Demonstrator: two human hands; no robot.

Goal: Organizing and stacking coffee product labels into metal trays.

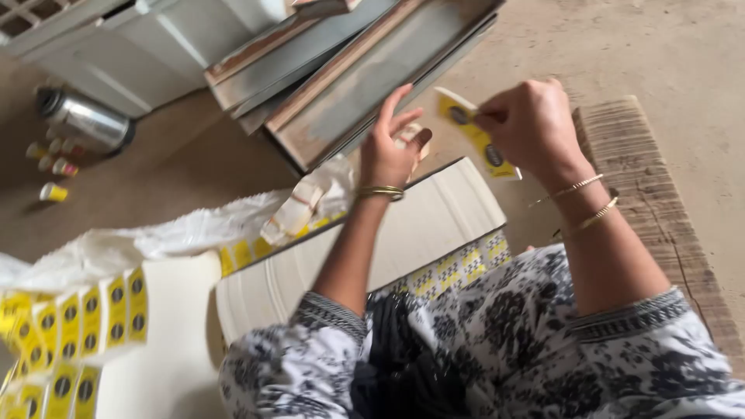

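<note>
Hands work near frame centre. Your right hand point(528, 124) pinches a yellow label strip point(475, 133) by its upper end, raised clear for handling. Your left hand point(394, 143), fingers loosely spread, grips a small pale piece point(411, 133) above the white board point(365, 248).

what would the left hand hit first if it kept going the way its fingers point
Probably the stack of grey boards: the left hand has its fingers pointing up and away toward their near edge. Depth is unclear, so it might pass above them.
</note>
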